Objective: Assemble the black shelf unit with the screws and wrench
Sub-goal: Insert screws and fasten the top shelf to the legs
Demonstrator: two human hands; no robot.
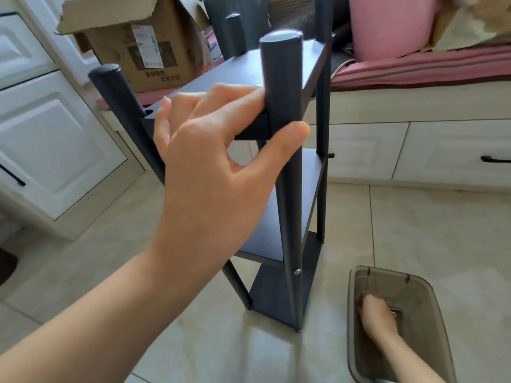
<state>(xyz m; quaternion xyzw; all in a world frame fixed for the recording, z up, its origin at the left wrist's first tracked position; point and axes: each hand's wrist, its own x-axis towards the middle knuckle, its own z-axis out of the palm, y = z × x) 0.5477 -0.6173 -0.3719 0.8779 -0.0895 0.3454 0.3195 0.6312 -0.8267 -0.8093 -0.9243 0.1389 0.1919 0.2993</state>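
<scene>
The black shelf unit point(284, 172) stood upright on a floor of pale tiles point(414, 230), its 4 round posts rising above the top board and 3 more boards showing below it. A silver screw head point(297, 271) showed low on the nearest post. White cabinets point(49, 139) ran along the left, and a white drawer base with black handles point(414, 153) ran behind the unit, topped with a pink striped cushion point(420, 67). An open cardboard box point(132, 42) sat on that ledge, and a pink container point(390, 23) further right.

The left hand point(210, 161) reached forward to the top board: its fingers lay spread and nearly straight along the board's front edge, the thumb pressed against the nearest post, so the hand braced the unit rather than wrapping it. The right hand point(377, 316) was down inside a translucent grey plastic bin point(431, 299) on the floor just right of the unit, fingers curled downward. I could not tell whether it held anything.
</scene>
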